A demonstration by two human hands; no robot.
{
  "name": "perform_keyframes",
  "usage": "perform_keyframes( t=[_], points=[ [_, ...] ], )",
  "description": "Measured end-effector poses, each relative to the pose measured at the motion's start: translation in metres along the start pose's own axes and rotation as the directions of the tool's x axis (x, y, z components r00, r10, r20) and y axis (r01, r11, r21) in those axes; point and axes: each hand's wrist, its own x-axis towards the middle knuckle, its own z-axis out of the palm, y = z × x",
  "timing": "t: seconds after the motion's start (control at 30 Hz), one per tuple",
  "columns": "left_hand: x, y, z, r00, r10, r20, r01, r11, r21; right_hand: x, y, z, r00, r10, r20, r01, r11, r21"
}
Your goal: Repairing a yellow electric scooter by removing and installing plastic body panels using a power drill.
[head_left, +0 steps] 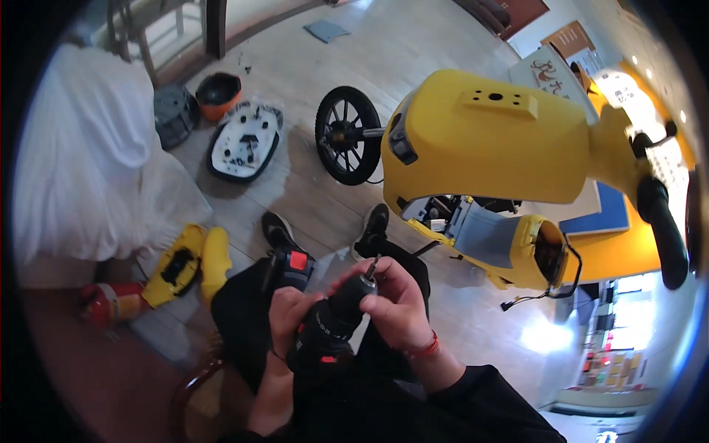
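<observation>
I hold a black power drill (329, 328) with a metal bit (373, 269) pointing up and away from me. My left hand (289, 317) is closed on its body, beside the black battery block with a red patch (294, 272) above. My right hand (391, 310) wraps round the drill's chuck (354, 292), thumb on the collar near the bit. Both hands are in front of my dark-trousered legs and shoes.
A yellow scooter (487, 140) lies on its side at right, with its front wheel (347, 136). Loose yellow panels (213, 266), a red extinguisher (111, 303), a white-lined seat (244, 144) and an orange-black bowl-shaped object (218, 96) lie left. White draped cloth (103, 162) fills the far left.
</observation>
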Motion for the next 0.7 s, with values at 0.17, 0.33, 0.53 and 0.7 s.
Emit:
perform_keyframes(
  t=[0.17, 0.33, 0.53, 0.7],
  points=[
    [-0.009, 0.025, 0.014, 0.996, -0.084, -0.012, 0.082, 0.989, -0.121, -0.013, -0.02, 0.018, 0.994, -0.106, -0.036, 0.107, 0.994, 0.02],
    [-0.015, 0.052, 0.022, 0.973, -0.226, -0.037, 0.21, 0.946, -0.248, -0.034, -0.052, 0.013, 0.986, -0.023, 0.164, 0.01, 0.997, 0.079],
    [0.001, 0.067, 0.026, 0.979, 0.111, 0.173, -0.11, 0.994, -0.017, -0.072, -0.062, 0.006, 0.985, -0.157, -0.077, 0.154, 0.987, -0.042],
    [-0.013, 0.09, 0.013, 0.999, -0.002, 0.033, 0.004, 0.998, -0.061, -0.087, -0.084, 0.025, 0.994, -0.024, 0.108, 0.029, 0.999, -0.041]
  ],
)
